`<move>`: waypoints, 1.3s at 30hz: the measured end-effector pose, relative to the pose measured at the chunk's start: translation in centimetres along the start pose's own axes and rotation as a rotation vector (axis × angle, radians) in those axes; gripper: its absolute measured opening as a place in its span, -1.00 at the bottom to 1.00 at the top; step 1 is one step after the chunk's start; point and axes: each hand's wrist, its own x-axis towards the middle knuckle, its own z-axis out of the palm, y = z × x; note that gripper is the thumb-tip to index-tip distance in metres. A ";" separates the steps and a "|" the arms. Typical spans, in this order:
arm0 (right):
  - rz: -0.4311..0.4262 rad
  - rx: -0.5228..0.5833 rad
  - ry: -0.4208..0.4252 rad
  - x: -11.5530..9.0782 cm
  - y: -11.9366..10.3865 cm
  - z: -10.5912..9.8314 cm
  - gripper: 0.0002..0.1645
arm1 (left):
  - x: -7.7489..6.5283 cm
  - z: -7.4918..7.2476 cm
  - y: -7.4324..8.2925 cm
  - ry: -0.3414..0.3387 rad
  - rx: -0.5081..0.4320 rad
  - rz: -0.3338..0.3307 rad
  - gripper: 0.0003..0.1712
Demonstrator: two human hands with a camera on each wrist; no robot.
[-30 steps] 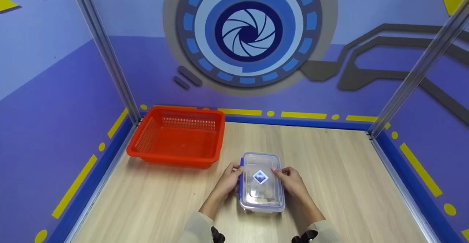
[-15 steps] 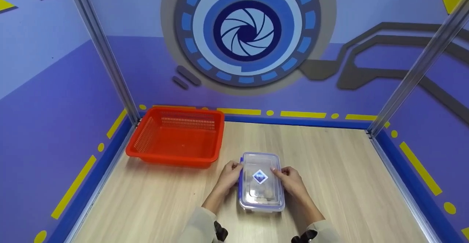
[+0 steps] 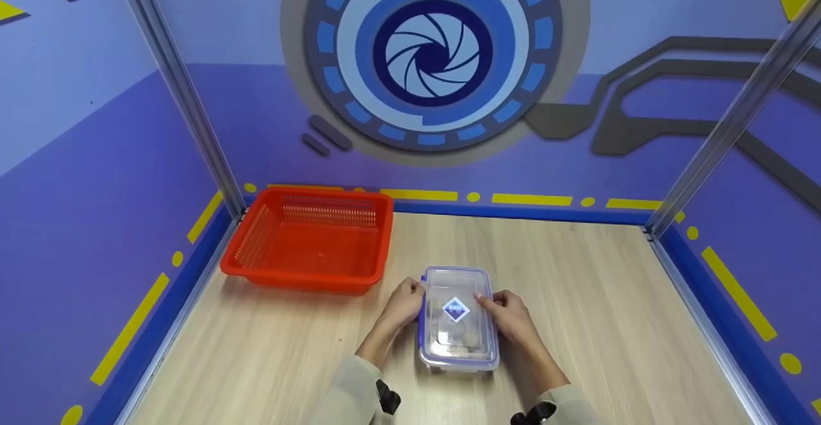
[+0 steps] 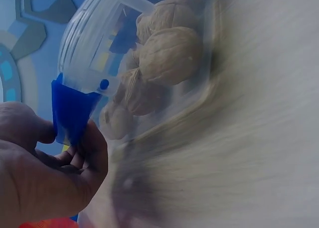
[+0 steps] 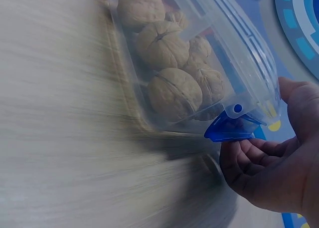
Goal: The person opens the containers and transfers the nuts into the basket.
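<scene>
On the wooden table lies a clear plastic food container, its see-through lid on top with a diamond-shaped sticker. Several walnuts show through its wall in both wrist views. My left hand is at the container's left side, where thumb and fingers pinch a blue latch. On the opposite side, my right hand has its thumb on the lid's edge and its curled fingers under another blue latch, which tilts outward in the right wrist view.
A red plastic basket with slotted sides stands at the back left of the table, with nothing visible inside. Printed blue panels rise behind and along both sides, with metal posts at the back corners.
My left hand has shifted slightly forward along the container's left side, its fingers drawn closer together. The right hand and the container stay in place.
</scene>
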 end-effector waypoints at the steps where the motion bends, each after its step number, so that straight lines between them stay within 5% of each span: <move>1: -0.001 -0.002 -0.001 0.0 0.0 0.0 -0.29 | 0.0 -0.1 -0.1 -0.004 0.006 0.008 -0.72; 11: -0.006 0.005 0.009 0.1 0.1 0.0 -0.34 | 0.0 -0.2 -0.4 -0.028 0.024 0.054 -0.70; 23: 0.002 0.007 0.001 0.0 0.1 -0.1 -0.35 | 0.0 -0.1 -0.7 0.023 0.079 0.109 -0.72; 39: -0.004 0.024 0.000 -0.2 -0.1 -0.1 -0.28 | 0.4 -0.1 -2.8 -0.062 -0.190 0.003 -0.72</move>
